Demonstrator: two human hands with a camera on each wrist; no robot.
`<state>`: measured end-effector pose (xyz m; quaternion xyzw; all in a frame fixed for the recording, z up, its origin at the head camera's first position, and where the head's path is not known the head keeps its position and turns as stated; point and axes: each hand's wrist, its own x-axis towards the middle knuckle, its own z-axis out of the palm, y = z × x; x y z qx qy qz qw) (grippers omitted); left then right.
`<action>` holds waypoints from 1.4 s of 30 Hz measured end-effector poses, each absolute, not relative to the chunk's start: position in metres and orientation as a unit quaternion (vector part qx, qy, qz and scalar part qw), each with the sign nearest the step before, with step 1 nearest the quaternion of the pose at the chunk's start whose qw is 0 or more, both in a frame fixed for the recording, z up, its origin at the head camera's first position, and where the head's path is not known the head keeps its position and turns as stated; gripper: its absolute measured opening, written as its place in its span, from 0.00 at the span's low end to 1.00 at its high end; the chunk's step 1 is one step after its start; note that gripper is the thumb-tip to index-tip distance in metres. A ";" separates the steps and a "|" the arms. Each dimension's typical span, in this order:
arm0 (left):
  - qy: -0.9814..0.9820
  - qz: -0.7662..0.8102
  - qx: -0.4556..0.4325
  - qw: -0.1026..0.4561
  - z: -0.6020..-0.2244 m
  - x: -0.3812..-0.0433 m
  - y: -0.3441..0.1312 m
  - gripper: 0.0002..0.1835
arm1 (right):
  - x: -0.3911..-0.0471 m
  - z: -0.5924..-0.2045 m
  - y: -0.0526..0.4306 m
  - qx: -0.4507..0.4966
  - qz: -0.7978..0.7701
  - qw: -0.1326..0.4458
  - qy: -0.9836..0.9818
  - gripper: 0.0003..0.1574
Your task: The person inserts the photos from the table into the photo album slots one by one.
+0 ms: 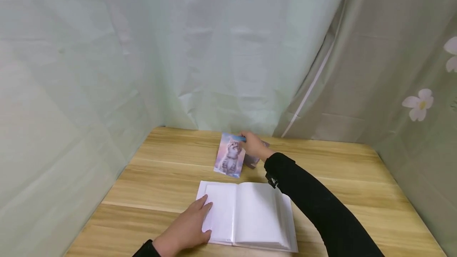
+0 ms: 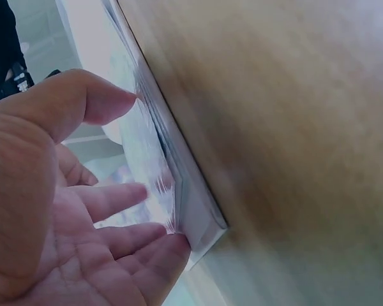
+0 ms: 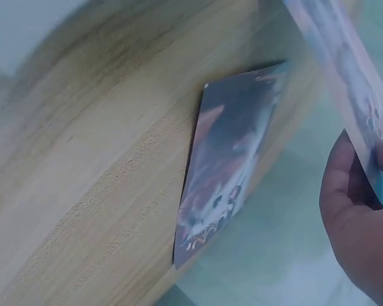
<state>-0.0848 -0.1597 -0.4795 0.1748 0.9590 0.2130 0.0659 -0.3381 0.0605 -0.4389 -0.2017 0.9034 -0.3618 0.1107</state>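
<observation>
An album with white pages [image 1: 258, 213] lies spread on the wooden table. My left hand [image 1: 189, 225] rests on its left page, fingers fairly straight and spread; the left wrist view has this hand [image 2: 96, 210] against the edge of the album [image 2: 195, 220]. Beyond the album, my right hand [image 1: 252, 145] pinches a kitten picture card [image 1: 229, 158] by its upper right corner. In the right wrist view thumb and fingers [image 3: 340, 178] grip that card [image 3: 351, 70], raised off the table. A second, darker picture card [image 3: 226, 159] lies flat on the wood, partly hidden by my right hand in the head view.
The wooden table [image 1: 153, 177] reaches back to pale hanging curtains [image 1: 228, 58]. Another curtain with white flowers [image 1: 417, 104] closes off the right side. My black right sleeve [image 1: 317, 201] crosses above the album's right-hand corner.
</observation>
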 end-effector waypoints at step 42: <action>0.960 0.179 0.212 0.050 -0.478 -0.079 -0.160 0.37 | -0.315 -0.444 0.039 -0.011 -0.651 0.224 0.726 0.06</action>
